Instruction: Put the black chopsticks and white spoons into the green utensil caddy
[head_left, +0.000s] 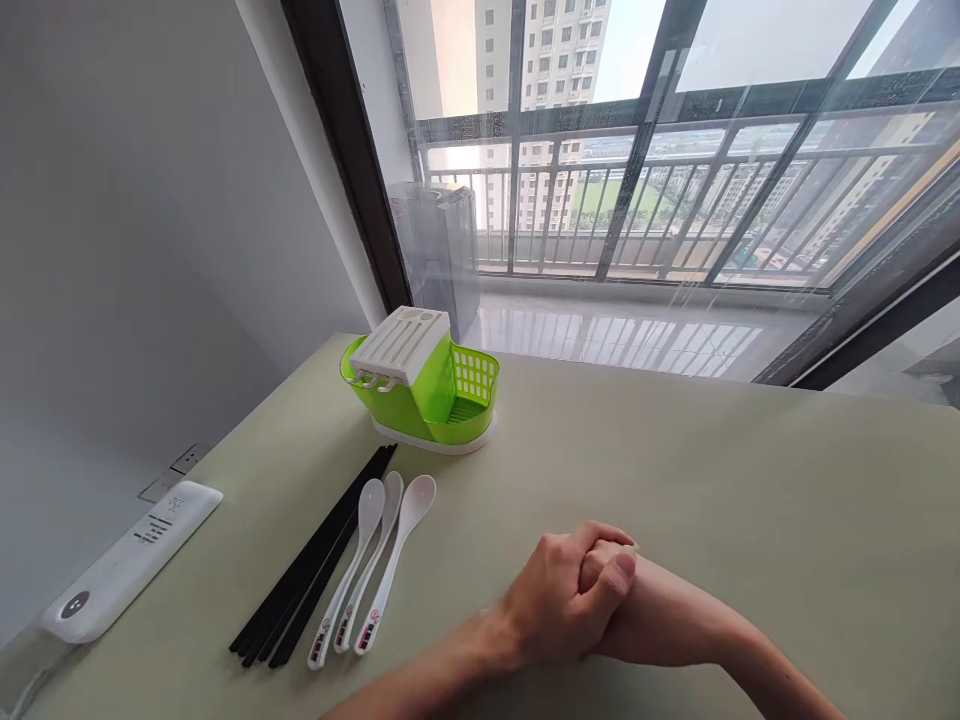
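Apparently, your broad pale-green tabletop (712,460) keeps everything within reach. Upright at its far left stands a bright green plastic utensil caddy (409,405) on a white base, its white slotted top facing up, likely so slim things can slide in. Your bare left hand (551,590) wraps over your bare right hand (649,615) at the near side, right of centre; the pair clasps no object, seemingly at rest. How the right one's fingers curl cannot be told, since the left covers them. At near left, thin black chopsticks (321,548) lie bunched, far ends close to the caddy, presumably to stay together. Just right of them, three glossy white spoons (391,503) fan slightly, bowls far, perhaps so the handles face you.
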